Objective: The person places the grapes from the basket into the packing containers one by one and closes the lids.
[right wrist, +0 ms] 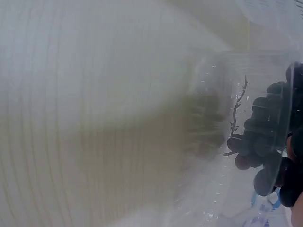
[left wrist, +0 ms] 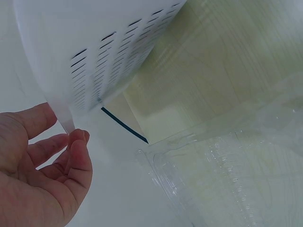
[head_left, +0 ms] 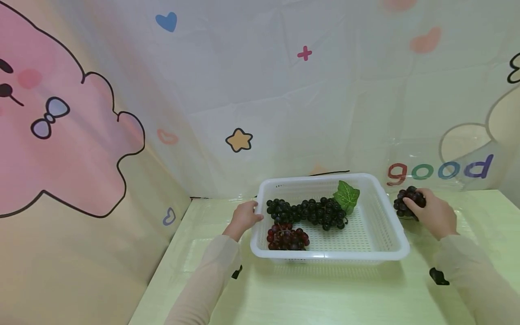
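Observation:
My left hand (head_left: 243, 219) pinches the left rim of a white plastic basket (head_left: 325, 255); thumb and fingertips show on its edge in the left wrist view. Inside the basket lie dark green-black grapes (head_left: 325, 212) with a green leaf (head_left: 347, 197), and a bunch of red grapes (head_left: 287, 238) in the near left corner. Right of the basket, my right hand (head_left: 438, 214) holds a bunch of dark purple grapes (head_left: 408, 203). In the right wrist view these grapes show partly through the wall of a clear plastic container (right wrist: 208, 71), with most of the hand out of frame.
Another clear plastic container (left wrist: 173, 177) stands on the table left of the basket. The pale green table (head_left: 325, 293) ends at a printed cloth (head_left: 284, 135) behind the basket and along the left side.

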Motion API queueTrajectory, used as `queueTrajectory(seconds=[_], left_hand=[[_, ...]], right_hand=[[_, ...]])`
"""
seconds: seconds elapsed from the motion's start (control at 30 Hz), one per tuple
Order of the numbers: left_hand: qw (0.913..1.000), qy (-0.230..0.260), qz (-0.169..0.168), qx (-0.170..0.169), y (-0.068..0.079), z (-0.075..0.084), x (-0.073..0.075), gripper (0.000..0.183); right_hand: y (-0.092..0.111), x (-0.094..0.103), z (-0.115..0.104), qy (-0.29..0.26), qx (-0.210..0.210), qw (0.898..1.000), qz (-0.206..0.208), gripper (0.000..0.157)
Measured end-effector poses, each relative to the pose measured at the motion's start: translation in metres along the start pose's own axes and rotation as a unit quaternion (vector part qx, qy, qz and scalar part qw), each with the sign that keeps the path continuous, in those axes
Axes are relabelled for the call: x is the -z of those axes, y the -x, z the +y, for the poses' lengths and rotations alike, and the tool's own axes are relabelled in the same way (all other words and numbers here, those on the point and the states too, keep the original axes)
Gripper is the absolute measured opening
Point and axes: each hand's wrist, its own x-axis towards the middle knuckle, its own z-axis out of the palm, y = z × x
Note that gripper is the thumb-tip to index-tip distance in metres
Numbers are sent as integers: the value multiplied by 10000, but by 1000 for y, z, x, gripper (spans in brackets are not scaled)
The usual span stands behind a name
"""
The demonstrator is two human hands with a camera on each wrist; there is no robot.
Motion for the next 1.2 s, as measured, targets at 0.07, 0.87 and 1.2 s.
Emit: queueTrajectory(seconds=[0.07, 0.87, 1.2], left_hand=[[10000, -28, -8, 0, 0, 0, 0, 45], [9998, -177, 42, 3, 1, 2, 1, 45], [9999, -82, 35, 54, 2, 2, 0, 46]], right_hand=[[0, -3, 2, 12, -64, 10000, -60, 71], [7, -11, 6, -12, -73, 9998, -159, 73], [8, -11, 10, -13, -6, 9984, -570, 74]])
